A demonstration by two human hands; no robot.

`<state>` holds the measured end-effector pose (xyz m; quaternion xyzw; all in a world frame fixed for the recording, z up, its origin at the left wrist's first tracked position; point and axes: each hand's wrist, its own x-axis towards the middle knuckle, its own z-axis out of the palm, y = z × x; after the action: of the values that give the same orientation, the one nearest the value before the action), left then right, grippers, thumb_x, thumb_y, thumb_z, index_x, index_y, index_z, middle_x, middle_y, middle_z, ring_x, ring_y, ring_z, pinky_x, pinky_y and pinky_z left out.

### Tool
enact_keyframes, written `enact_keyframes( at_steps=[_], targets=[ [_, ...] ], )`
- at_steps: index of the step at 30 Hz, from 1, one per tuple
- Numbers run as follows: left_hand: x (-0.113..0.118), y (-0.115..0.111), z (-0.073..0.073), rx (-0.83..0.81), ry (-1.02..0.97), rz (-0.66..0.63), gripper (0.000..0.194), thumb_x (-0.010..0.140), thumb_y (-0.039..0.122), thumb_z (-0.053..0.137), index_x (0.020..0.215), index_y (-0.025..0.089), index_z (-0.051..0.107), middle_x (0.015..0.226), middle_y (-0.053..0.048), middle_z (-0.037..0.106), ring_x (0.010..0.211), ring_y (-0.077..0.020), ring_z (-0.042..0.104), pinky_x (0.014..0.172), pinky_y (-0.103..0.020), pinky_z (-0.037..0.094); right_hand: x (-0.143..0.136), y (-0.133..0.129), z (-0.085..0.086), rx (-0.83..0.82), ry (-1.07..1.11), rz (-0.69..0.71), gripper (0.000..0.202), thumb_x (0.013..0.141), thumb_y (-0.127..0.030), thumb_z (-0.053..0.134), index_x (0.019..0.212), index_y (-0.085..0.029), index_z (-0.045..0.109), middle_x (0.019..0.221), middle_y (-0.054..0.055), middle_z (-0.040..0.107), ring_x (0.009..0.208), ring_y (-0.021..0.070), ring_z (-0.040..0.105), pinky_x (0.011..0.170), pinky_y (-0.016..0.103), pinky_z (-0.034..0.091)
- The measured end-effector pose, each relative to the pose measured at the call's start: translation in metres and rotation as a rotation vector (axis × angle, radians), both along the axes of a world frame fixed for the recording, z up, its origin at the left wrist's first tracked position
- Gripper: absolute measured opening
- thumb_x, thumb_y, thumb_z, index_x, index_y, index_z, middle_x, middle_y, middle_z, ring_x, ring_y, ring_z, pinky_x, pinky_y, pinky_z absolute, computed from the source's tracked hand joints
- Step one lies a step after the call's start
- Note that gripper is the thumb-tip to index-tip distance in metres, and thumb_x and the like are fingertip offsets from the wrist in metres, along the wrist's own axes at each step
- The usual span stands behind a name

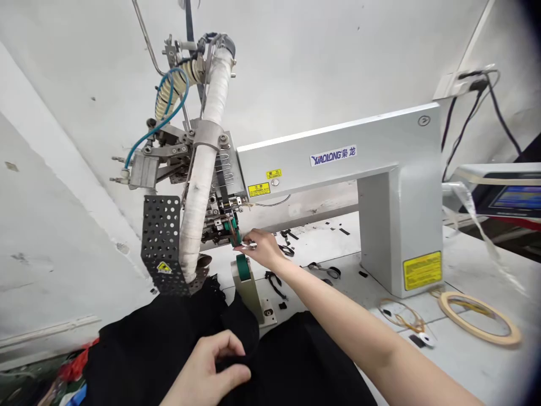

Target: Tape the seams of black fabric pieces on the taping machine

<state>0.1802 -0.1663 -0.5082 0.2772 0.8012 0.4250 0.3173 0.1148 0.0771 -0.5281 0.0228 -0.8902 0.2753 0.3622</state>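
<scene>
Black fabric (296, 361) lies in front of me, with one raised edge running up against the post of the lower green roller (243, 267). My left hand (211, 361) is closed at that edge, the fabric between thumb and fingers. Farther up, my right hand (264, 248) reaches in at the upper green roller (235, 232) of a grey seam-taping machine (338, 141). Its fingertips are pinched together beside the roller; what they hold, if anything, is too small to make out. A gap shows between the two rollers.
A perforated black guard (161, 242) and a white-wrapped pipe (200, 192) stand left of the rollers. Dark tape scraps (276, 285) litter the white table (338, 304). A tan tape ring (479, 318) lies at right, below a control screen (518, 197).
</scene>
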Motion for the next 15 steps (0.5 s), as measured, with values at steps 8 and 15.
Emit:
enact_keyframes(
  at_steps=[8,15],
  targets=[
    [-0.001,0.023,0.003,0.070,-0.052,-0.047,0.009,0.065,0.023,0.065,0.069,0.019,0.059,0.069,0.001,0.057,0.074,-0.0163,0.051,0.068,-0.025,0.038,-0.012,0.016,-0.008,0.237,-0.010,0.026,0.040,0.086,-0.042,0.054,0.058,-0.015,0.062,0.066,0.010,0.062,0.064,0.0179,0.053,0.065,0.030,0.038],
    [-0.014,0.044,0.001,0.205,-0.033,-0.066,0.009,0.070,0.027,0.065,0.071,0.018,0.063,0.070,0.000,0.061,0.073,-0.0163,0.053,0.069,-0.026,0.040,0.080,0.001,-0.021,-0.462,-0.390,0.713,0.045,0.085,-0.054,0.047,0.096,-0.016,0.069,0.084,0.006,0.065,0.056,0.0104,0.049,0.057,0.025,0.040]
  ],
)
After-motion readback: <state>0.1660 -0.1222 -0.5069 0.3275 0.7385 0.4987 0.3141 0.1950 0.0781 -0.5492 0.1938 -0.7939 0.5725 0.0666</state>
